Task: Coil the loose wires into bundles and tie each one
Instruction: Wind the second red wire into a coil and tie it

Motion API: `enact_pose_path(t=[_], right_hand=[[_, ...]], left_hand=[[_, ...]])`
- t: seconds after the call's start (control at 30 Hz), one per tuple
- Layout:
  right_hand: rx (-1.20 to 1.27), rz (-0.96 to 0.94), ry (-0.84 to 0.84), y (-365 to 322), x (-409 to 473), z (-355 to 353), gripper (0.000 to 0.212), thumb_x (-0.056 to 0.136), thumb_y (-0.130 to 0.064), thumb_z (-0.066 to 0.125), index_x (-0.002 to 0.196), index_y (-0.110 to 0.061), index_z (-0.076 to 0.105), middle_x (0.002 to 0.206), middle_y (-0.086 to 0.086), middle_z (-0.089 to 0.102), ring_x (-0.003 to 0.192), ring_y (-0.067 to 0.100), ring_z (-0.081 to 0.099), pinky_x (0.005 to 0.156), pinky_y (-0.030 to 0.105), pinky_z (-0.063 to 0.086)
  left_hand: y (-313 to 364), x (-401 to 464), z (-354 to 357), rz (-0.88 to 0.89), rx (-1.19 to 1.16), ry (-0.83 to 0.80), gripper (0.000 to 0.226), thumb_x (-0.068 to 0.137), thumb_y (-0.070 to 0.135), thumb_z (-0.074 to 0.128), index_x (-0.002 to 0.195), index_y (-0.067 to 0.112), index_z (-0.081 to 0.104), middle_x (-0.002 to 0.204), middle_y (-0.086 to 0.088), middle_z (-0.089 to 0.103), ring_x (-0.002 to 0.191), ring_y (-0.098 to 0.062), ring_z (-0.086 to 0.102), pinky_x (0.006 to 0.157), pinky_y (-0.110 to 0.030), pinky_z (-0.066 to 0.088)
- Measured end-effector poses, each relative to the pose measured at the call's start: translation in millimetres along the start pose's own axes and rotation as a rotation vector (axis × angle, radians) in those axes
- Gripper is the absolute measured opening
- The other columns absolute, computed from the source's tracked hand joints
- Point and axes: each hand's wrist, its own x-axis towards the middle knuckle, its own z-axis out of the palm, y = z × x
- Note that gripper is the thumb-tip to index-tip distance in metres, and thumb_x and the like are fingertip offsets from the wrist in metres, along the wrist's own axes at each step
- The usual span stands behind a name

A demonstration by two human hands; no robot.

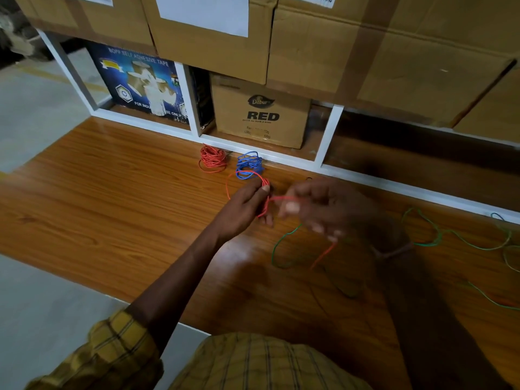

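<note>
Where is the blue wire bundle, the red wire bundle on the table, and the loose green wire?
blue wire bundle [249,165], head view, middle of its tangled loops.
red wire bundle [213,158], head view, centre of the coil.
green wire [274,247], head view, left curve of its loop.

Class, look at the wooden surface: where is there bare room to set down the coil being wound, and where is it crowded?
Free: the wooden surface left of the left hand, out to the grey floor. Crowded: by the shelf edge, where the red bundle and blue bundle lie, and right of the right hand, where loose green wire sprawls.
</note>
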Motion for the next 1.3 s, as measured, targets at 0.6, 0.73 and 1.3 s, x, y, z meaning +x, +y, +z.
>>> enact_pose_path(t=[0.6,0.73,1.3], right_hand=[[0.119,0.332,0.403,133,58,47,0.036,0.107,-0.036,0.05,0.099,-0.006,0.069,0.07,0.009,0.051,0.04,0.004,0.036,0.038,0.02,0.027],[0.022,0.444,0.042,107,34,71,0.037,0.106,-0.047,0.047,0.098,-0.021,0.072,0.065,0.001,0.061,0.041,0.01,0.044,0.041,0.023,0.036],[0.215,-0.05,0.357,25,26,-37,0.025,0.106,-0.023,0.051,0.096,-0.004,0.064,0.057,0.003,0.039,0.042,0.017,0.025,0.037,0.026,0.021]], left_hand=[[41,-5,-4,0.097,-0.678,-0.138,0.044,0.113,0.017,0.03,0.138,-0.014,0.048,0.111,-0.021,0.071,0.056,-0.018,0.054,0.051,-0.026,0.047],[33,7,-14,0.088,-0.43,-0.013,0.042,0.115,0.018,0.03,0.139,-0.012,0.046,0.126,-0.024,0.07,0.075,-0.026,0.068,0.063,-0.031,0.048],[10,-19,-6,-0.036,-0.195,-0.227,0.032,0.114,0.016,0.033,0.124,-0.009,0.051,0.106,-0.033,0.069,0.056,-0.029,0.061,0.055,-0.034,0.042]])
